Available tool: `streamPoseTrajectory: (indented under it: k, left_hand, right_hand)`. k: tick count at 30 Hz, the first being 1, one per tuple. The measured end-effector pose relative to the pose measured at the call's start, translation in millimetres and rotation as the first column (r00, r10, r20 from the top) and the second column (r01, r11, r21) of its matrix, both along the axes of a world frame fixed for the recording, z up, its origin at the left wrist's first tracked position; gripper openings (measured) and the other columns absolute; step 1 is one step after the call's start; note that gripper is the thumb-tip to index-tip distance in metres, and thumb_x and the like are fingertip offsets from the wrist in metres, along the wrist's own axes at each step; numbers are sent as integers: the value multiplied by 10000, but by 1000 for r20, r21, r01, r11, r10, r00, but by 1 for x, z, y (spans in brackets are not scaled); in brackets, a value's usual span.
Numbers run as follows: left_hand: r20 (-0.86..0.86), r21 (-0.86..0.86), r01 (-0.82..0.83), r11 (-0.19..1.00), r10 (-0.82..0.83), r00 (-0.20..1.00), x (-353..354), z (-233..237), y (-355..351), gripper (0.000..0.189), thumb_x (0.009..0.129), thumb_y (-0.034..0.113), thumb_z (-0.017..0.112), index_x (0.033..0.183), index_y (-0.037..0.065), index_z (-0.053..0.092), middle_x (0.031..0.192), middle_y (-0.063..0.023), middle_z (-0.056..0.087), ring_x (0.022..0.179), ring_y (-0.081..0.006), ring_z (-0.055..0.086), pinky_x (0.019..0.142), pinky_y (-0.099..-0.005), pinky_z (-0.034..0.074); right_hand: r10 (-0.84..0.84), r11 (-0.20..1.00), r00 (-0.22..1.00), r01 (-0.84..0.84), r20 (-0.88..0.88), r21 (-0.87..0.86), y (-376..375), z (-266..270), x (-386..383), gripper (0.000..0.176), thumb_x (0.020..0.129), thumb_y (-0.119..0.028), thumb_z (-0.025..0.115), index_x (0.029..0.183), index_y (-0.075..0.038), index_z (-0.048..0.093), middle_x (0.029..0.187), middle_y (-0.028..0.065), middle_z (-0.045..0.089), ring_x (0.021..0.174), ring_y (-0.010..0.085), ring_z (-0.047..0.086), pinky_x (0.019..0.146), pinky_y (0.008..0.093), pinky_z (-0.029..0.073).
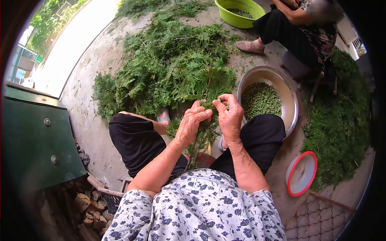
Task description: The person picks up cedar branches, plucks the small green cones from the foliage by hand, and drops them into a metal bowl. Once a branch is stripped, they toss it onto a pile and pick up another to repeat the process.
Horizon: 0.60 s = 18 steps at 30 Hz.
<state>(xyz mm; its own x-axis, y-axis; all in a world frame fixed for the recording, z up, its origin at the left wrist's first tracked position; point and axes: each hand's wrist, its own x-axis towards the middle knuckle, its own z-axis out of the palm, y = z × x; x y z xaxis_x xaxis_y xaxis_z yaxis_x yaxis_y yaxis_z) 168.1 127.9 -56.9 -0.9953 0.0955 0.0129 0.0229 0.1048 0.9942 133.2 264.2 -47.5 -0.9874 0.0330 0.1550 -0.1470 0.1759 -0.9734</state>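
Between my knees, a leafy green branch [197,141] rises from my lap, its upper sprigs at my fingertips. My left hand [192,122] is closed around the branch, thumb pressed toward the fingers. Just to the right, my right hand [230,116] pinches at a sprig near the branch's top; something small and pale green shows at its fingertips, too small to name surely. Beside my right knee stands a wide metal basin [292,105] holding many small green cones or berries [261,100]. A large heap of cut green branches [161,64] spreads in front of me.
Another person [297,36] sits at the upper right, near a lime-green tub [229,18]. More greenery [341,132] lies at the right, with a red-rimmed white basin [289,176] beside it. A green metal box [36,140] and firewood [94,211] are at the left.
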Motion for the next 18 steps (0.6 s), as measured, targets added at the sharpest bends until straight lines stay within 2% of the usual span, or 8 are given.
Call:
streamPoseTrajectory:
  k: [1,5,7,11,13,15,17,18]
  left_hand:
    - [-171,-133,39,990,-62,983,-1,0,-1,348,850,282,513,662,-11,524,758,-132,494,863,-246,427,823,-319,328]
    - [-121,-199,24,980,-49,991,-4,12,6,341,847,260,515,637,-9,500,711,-125,487,837,-252,429,806,-315,333]
    - [30,-173,-19,985,25,999,-4,21,11,327,849,238,513,633,-7,487,680,-132,478,827,-262,430,810,-329,336]
    - [-170,-302,-9,953,-44,984,1,12,5,298,852,220,512,656,-5,516,668,-126,493,842,-270,442,864,-342,342]
    - [-190,-281,-32,959,-23,981,3,14,2,275,852,208,517,674,1,547,677,-105,516,871,-285,451,928,-355,333]
    - [-292,-298,-75,952,-16,956,2,1,2,262,845,211,532,688,5,572,691,-83,545,894,-298,459,976,-369,316]
    - [-330,-350,-79,933,-43,943,2,1,3,164,878,116,474,749,18,500,687,-97,512,702,-304,445,945,-410,336]
    - [-214,-326,-46,944,-27,976,1,4,3,152,871,112,481,757,18,516,703,-89,522,736,-307,466,948,-405,332]
  right_hand:
    - [-76,990,993,86,-91,109,-2,4,2,170,778,-102,685,876,-10,581,671,53,605,587,108,551,520,277,442]
    - [-165,986,986,165,2,20,0,-6,2,163,766,-109,701,847,-12,597,654,45,601,552,92,506,494,261,410]
    - [-171,985,985,172,32,-32,0,-11,1,149,768,-102,701,835,-13,601,644,22,590,528,87,473,483,251,394]
    - [-299,908,938,336,175,-248,31,-17,-23,153,782,-101,687,857,-12,588,642,-2,554,549,66,454,482,217,372]
    - [-206,883,948,288,244,-371,36,0,-23,159,798,-118,669,865,-18,565,653,7,548,547,65,454,476,208,370]
    - [121,622,917,229,381,-748,36,15,-20,147,817,-131,647,860,-31,548,651,2,536,507,68,441,444,203,356]
    - [178,562,903,234,392,-793,32,22,-15,134,838,-145,629,860,-38,550,641,-1,532,476,65,435,410,196,334]
    - [277,613,897,110,344,-782,32,20,-13,141,840,-156,632,868,-37,562,636,-2,530,476,58,434,407,188,326]
